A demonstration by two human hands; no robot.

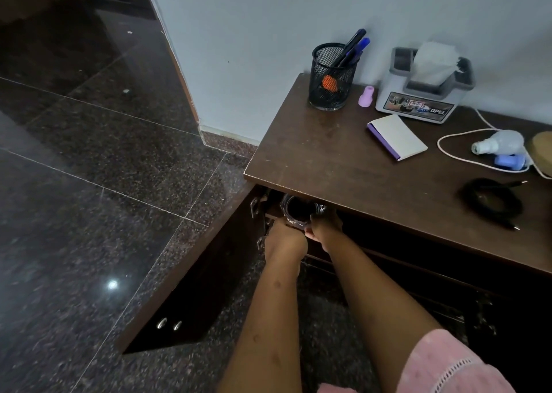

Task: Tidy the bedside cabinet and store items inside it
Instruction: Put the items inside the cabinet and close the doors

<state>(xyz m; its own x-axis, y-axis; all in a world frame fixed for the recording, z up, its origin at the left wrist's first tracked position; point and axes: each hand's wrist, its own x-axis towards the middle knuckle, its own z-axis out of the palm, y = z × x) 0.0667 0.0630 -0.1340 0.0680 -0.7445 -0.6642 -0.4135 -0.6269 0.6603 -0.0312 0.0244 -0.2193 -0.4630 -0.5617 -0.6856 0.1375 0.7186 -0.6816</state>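
The dark wooden bedside cabinet [343, 159] stands against the wall, its left door [191, 297] swung wide open over the floor. Both my hands reach in just under the top's front edge. My left hand [283, 240] and my right hand [324, 228] together grip a clear round container [298, 210] with a dark inside, held at the upper shelf level. On the top lie a white and purple notepad [395, 137], a black coiled cable [493, 198], a light bulb [498, 144] and a small lilac piece [366, 96].
A black mesh pen holder [331, 78] with pens and a grey tissue box [424, 93] stand at the back by the wall. A white cord [454, 153] loops around a blue adapter [509, 162]. Dark polished stone floor [89, 183] stretches left.
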